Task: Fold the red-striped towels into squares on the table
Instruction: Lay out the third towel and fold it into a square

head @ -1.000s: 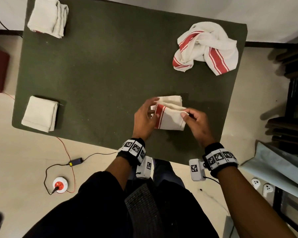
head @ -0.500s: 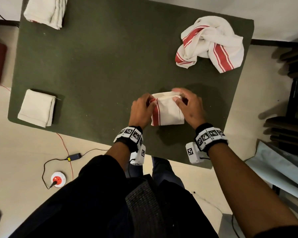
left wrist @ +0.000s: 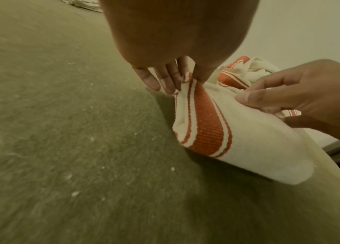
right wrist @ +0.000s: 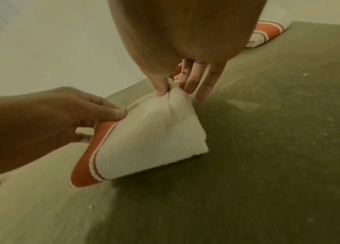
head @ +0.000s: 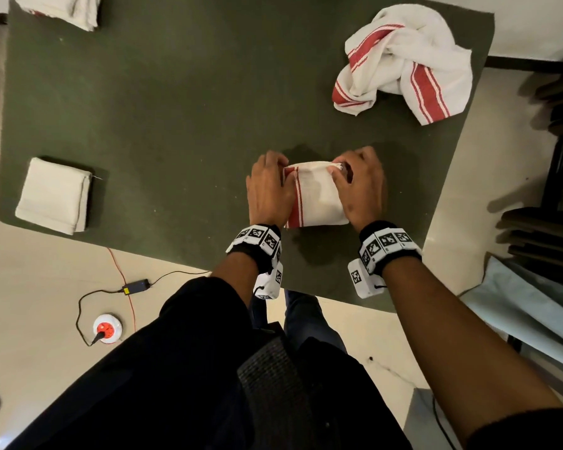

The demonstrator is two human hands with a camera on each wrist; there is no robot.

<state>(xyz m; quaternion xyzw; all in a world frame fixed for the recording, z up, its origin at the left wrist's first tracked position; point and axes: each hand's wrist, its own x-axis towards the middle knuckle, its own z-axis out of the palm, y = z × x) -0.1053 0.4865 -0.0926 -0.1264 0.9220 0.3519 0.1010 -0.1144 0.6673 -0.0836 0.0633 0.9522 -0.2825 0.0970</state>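
Folded towel (head: 319, 198) lies on the green desk (head: 176, 108), near edge, right of centre. Left hand (head: 268, 190) pinches its far-left corner at the red stripe; right hand (head: 359, 190) pinches the far-right corner, other fingers (right wrist: 204, 85) extended. Crumpled striped towel (head: 403, 63) far right. Two folded towels: left edge (head: 54, 196), far-left corner (head: 62, 9).

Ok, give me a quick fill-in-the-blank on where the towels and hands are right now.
1. Both hands pinch the far corners of the towel being folded, whose red stripe lies under the ____ hand.
2. The crumpled towel lies at the table's far ____ corner.
3. The right hand pinches with thumb and ____ finger.

Missing words: left; right; index
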